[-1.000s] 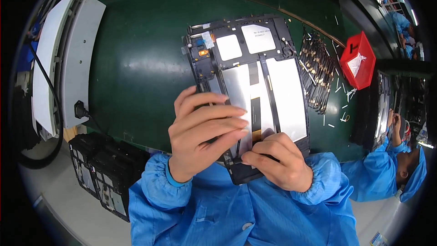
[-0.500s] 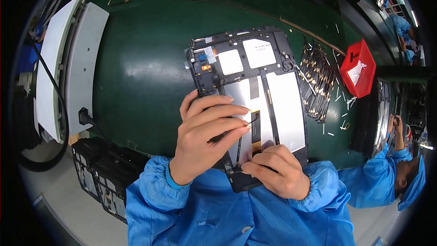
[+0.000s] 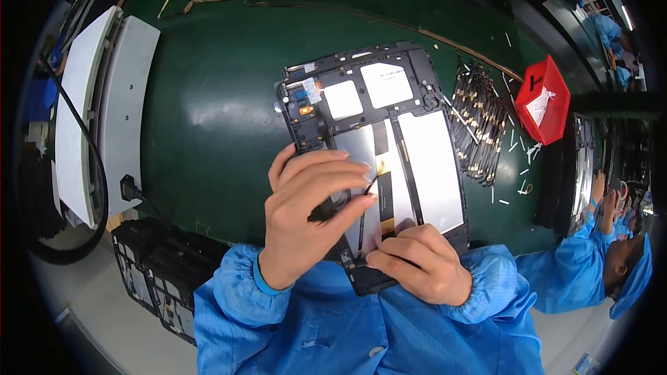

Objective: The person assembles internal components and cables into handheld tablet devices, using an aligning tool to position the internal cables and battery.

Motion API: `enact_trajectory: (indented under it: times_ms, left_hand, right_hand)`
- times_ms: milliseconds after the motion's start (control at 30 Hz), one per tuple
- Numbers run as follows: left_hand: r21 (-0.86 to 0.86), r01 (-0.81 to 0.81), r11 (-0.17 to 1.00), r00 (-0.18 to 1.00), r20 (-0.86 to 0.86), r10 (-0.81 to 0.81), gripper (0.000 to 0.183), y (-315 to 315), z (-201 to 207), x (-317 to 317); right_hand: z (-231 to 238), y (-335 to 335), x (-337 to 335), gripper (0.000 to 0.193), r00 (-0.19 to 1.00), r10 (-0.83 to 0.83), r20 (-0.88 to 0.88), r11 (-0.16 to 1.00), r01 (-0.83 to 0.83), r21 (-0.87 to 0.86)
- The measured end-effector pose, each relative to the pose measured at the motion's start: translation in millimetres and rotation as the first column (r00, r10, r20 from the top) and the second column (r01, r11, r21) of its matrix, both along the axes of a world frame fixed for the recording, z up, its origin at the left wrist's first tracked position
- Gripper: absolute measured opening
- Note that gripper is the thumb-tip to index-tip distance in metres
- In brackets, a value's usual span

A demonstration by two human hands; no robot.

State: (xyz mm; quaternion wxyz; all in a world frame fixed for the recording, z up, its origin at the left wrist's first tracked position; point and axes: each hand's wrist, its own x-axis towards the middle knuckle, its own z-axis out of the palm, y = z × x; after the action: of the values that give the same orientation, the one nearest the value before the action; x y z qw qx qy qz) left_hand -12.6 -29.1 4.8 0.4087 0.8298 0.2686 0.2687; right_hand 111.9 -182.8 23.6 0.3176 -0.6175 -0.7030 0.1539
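A black tablet housing with silver panels (image 3: 436,167) lies tilted in front of me, a second black frame edge showing at its top. My left hand (image 3: 302,212) is over its left half, with thumb and forefinger pinching a thin black cable (image 3: 374,183). Beneath that cable, a dark strip with gold-coloured ends (image 3: 386,201) runs down the panel. My right hand (image 3: 425,264) is closed at the housing's lower edge, thumb and forefinger pressed together there; whatever they grip is hidden.
Right of the housing lies a pile of thin black cables (image 3: 478,125), with white strips scattered beside it. A red bin (image 3: 543,101) stands farther right. To the left are a white box-like fixture (image 3: 128,107) and a black plug (image 3: 129,187). More housings (image 3: 163,274) stand at lower left. A co-worker in blue (image 3: 570,278) sits at right.
My left hand has shifted slightly left, its fingers a little farther apart at the knuckles. The thin cable in it now slants differently. My right hand stays nearly in place.
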Motion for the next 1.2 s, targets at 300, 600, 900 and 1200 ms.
enact_trajectory:
  times_ms: [300,600,900,1200]
  left_hand:
    - [0.229,0.082,0.97,0.995,-0.067,-0.068,0.076,-8,-25,-40]
    - [0.194,0.127,0.973,0.965,-0.25,-0.077,0.104,12,-12,-10]
    - [0.251,0.116,0.961,0.956,-0.292,-0.039,0.044,14,8,0]
    - [-0.244,-0.297,0.923,0.943,0.079,0.325,0.063,-65,-15,-27]
  right_hand:
    - [14,5,-4,0.017,0.989,0.02,0.145,0.998,-0.011,-0.067]
    - [42,19,4,0.048,0.996,-0.075,-0.044,0.934,0.054,-0.353]
    - [36,-12,-16,0.067,0.97,0.077,0.231,0.927,0.016,-0.374]
    - [11,-20,44,0.053,0.773,-0.631,-0.065,0.774,0.622,-0.118]
